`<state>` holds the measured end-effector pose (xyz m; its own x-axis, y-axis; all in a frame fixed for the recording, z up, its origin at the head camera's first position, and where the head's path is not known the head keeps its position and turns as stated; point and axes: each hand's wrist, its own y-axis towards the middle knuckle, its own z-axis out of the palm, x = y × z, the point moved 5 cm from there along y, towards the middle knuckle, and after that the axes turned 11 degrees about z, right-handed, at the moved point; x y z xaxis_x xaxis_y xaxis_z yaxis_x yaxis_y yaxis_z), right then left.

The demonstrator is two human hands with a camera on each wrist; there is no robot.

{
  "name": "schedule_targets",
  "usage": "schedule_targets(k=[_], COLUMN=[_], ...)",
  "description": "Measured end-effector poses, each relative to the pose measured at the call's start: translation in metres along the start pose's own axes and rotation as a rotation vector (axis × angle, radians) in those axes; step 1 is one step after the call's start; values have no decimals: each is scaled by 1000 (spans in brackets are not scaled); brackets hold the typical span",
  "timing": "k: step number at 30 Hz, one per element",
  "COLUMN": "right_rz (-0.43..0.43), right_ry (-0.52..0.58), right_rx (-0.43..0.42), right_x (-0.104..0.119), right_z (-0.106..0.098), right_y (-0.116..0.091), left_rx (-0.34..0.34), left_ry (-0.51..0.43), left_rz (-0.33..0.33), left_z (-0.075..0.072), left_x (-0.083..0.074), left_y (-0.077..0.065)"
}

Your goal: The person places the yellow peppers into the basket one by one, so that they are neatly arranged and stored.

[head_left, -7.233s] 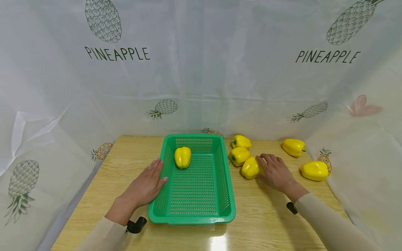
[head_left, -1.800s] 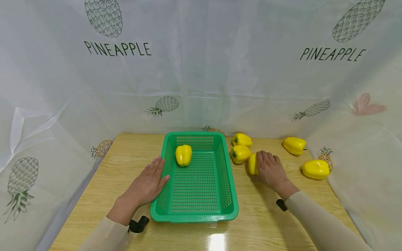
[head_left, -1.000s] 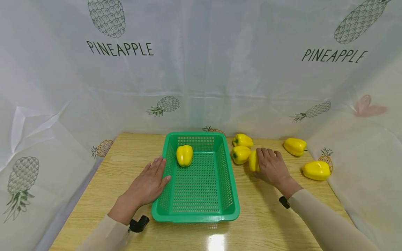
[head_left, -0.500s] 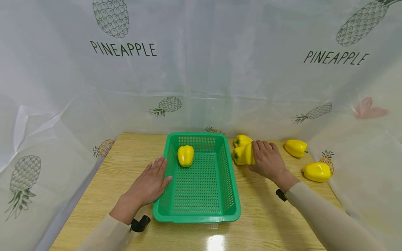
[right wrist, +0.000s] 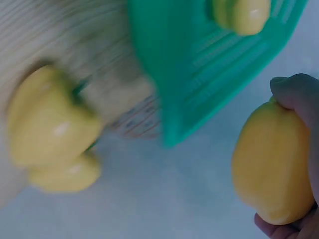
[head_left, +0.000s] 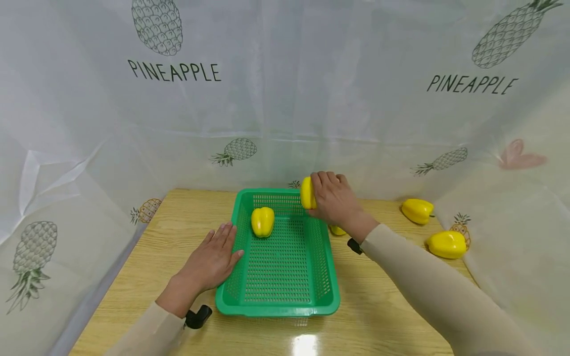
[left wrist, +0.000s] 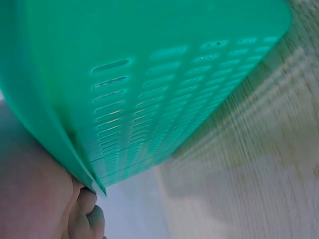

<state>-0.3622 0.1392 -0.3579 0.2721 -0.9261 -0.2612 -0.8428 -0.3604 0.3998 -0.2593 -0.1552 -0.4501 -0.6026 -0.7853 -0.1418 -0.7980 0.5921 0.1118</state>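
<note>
**Yellow pepper (head_left: 307,193) in mid-air, big PINEAPPLE lettering (head_left: 173,72) behind it**

So the right hand (head_left: 335,199) has its fingers and thumb wrapped round that yellow pepper, holding it up by the far right corner of a green basket (head_left: 278,310). In the head view it overlaps the rim there; can't really tell how high above it is. The left hand (head_left: 210,259) is flat with straight fingers, resting along the basket's left rim, thumb over the edge.

One pepper (head_left: 262,222) sits inside the basket, towards the back left. Right wrist view is pretty blurry, but you can make out two peppers (right wrist: 52,117) bunched together outside the basket, green stems showing. The head view only gets a sliver of yellow there, tucked behind the arm. Two more (head_left: 417,211) lie near the right edge of the wooden table (head_left: 191,212), a bit apart from each other.

Now the writing: the pale sheet (head_left: 285,99) at the back says "PINEAPPLE" twice in thin dark capitals, easy to read both times. Each one is under a large grey pineapple drawing (head_left: 158,27); the left one is cut off by the top of the view. Smaller pineapples are dotted around, some orange (head_left: 149,211), plus a faint pink shape (head_left: 521,155) on the right that I can't identify.
</note>
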Motion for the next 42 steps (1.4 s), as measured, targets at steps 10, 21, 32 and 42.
schedule_targets(k=[10, 21, 32, 42], right_rz=[60, 128, 117, 54], right_ry=[-10, 27, 44, -20], right_rx=[275, 499, 538, 526], right_x=[65, 79, 85, 91], right_z=[23, 65, 94, 109], right_y=[25, 14, 7, 5], left_rx=[28, 34, 26, 14], left_ry=[-1, -4, -15, -16], left_rz=[-10, -14, -14, -10], left_z=[-1, -2, 1, 3], left_x=[-2, -1, 2, 3], left_y=[-1, 1, 0, 1])
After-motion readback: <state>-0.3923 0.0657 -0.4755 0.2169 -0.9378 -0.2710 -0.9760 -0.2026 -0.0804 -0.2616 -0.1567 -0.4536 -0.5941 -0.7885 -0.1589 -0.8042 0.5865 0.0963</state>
